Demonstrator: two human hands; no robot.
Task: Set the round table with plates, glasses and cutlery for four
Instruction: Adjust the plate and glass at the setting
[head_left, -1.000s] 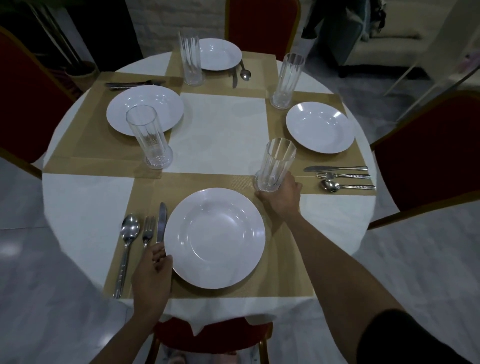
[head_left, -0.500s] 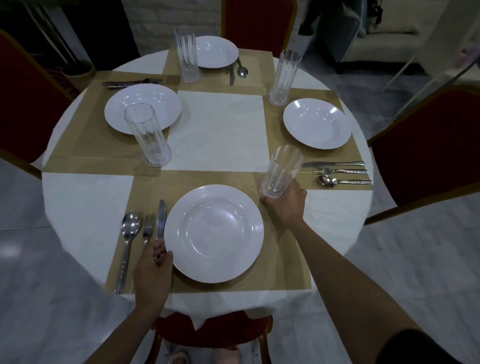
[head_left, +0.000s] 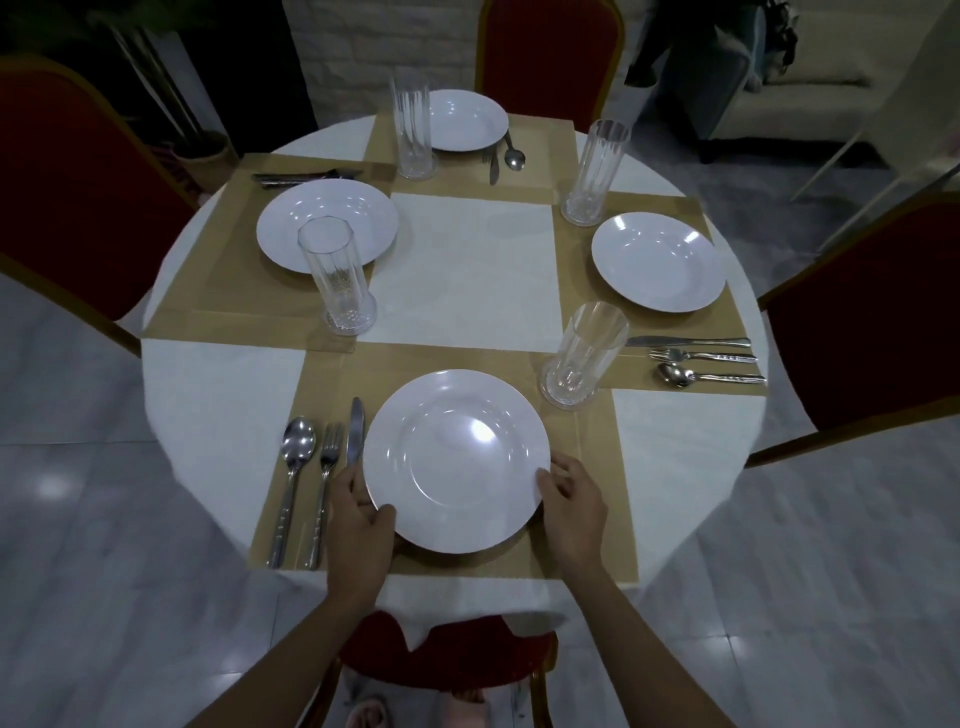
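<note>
Looks like final touch-up time: all four places on the round surface (head_left: 218, 415) already have a plate, glass and cutlery. The person's left hand (head_left: 358, 525) and right hand (head_left: 574, 501) are apart, each gripping an opposite edge of the near plate (head_left: 456, 460). It sits on its tan placemat (head_left: 571, 519), with knife (head_left: 356, 431), fork (head_left: 327, 457) and spoon (head_left: 297, 447) just left and a glass (head_left: 582, 358) up right. Next is probably nudging it centred, gently, without bumping that knife.
</note>
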